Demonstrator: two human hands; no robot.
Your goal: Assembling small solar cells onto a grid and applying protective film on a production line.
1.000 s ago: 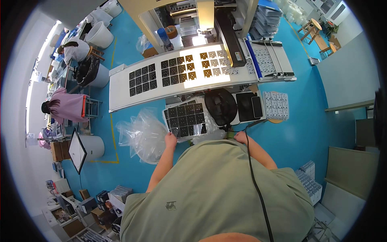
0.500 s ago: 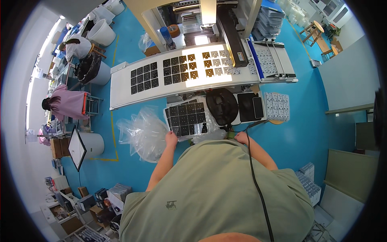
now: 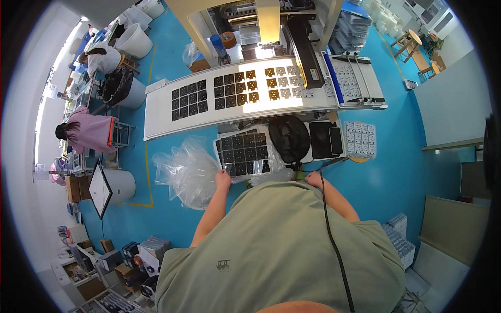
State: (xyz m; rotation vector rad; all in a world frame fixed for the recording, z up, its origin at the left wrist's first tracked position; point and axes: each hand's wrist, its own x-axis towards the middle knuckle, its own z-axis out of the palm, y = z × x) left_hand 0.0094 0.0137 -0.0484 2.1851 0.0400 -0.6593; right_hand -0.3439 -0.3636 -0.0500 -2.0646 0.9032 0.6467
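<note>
clear plastic bag (image 3: pixel 188 171) left; stacked boxes (image 3: pixel 399 235) right floor.

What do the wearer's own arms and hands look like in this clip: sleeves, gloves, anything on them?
Both forearms are bare below short olive-green T-shirt sleeves. The left hand and right hand wear no gloves. A thin black cable runs down the shirt's right side.

White rectangular plastic tray with grid of dark square parts (image 3: pixel 243 154): lies flat, slightly tilted in frame, centre of frame, just below long white conveyor. Near-left corner touched by left hand (image 3: pixel 223 180). Most cells filled with dark squares; lower-right edge partly hidden by crumpled clear film.
</note>
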